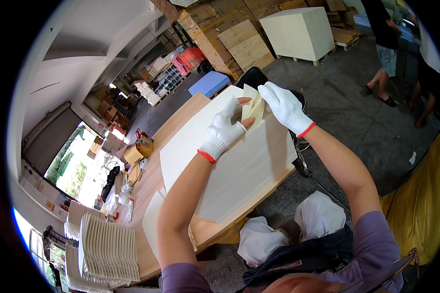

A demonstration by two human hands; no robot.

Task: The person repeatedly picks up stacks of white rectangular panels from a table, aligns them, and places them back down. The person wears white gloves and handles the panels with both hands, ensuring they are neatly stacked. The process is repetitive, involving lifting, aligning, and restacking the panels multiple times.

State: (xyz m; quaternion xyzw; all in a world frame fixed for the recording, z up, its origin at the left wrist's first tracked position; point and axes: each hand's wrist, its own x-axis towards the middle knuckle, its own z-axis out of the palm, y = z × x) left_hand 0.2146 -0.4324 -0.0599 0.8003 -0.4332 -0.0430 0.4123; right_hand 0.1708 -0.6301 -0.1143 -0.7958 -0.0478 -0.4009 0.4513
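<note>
A thin sheaf of cream paper-like sheets (255, 111) is held up over the far right end of the table, its edges slightly fanned. My left hand (223, 128), in a white knit glove with bare thumb and fingertips, grips the sheaf from its left side. On the other side my right hand (284, 106), fully gloved in white, has its fingers closed at the sheaf's upper right edge. Beneath both hands lies a large off-white sheet (215, 183) on the wooden table (149, 188). What exactly the sheets are made of cannot be made out.
Stacks of cream wavy-edged pieces (110, 249) stand at the table's near left. A yellow container (144, 145) and plastic bags (125, 202) sit along its left side. A black chair (254, 77) stands beyond the table. Two people stand at far right, near a pale crate (298, 34).
</note>
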